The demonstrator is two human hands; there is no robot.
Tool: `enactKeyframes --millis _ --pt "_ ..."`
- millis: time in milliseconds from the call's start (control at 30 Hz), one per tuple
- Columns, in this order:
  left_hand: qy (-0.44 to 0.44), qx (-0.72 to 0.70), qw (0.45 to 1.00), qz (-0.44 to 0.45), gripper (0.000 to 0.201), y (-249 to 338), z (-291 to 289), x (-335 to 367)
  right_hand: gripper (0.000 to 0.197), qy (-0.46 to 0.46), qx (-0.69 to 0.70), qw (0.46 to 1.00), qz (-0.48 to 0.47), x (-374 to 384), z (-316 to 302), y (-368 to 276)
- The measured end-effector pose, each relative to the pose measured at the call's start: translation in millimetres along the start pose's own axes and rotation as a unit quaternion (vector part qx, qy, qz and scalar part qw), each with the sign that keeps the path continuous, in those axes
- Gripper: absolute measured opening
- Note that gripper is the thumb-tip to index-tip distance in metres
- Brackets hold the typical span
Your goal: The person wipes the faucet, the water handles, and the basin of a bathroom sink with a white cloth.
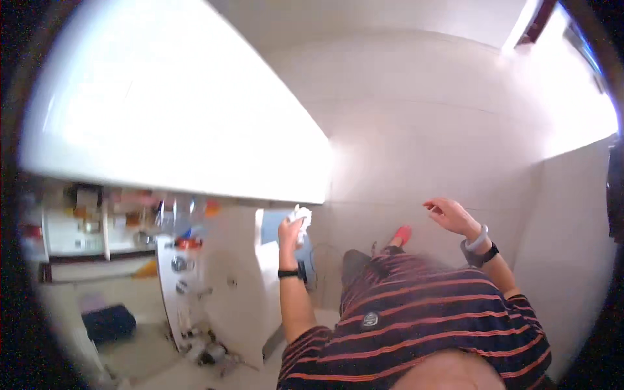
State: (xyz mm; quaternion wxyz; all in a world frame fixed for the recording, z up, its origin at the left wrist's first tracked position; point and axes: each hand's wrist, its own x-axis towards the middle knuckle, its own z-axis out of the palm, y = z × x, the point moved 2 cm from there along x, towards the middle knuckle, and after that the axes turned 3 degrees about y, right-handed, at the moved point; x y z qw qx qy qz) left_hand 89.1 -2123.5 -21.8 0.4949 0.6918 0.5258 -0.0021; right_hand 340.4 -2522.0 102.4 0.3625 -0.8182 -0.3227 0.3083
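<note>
My left hand is closed around a crumpled white cloth or tissue; the blur leaves unclear which it is. It is near the lower corner of a tall, bright white panel, with a pale blue surface behind it. Off to the right, in front of my body, my right hand hangs in the air with fingers loosely apart and nothing in it. Bands circle both wrists, a black one on the left, a light one and a dark one on the right.
Cluttered white shelves stand at the left, a dark bundle below them. Several small items crowd a narrow white ledge. Pale tiled floor stretches ahead, and a red shoe shows beneath me. A light wall rises at the right.
</note>
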Motion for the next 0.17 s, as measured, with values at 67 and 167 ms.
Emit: enactKeyframes --millis 67,167 --pt "-0.052 -0.108 0.993 0.023 0.034 53 53 -16 0.027 0.026 -0.008 0.999 -0.02 0 -34 25" --pt "-0.104 -0.099 0.977 0.156 0.053 125 119 -15 0.029 0.049 0.044 0.998 0.018 1 -71 49"
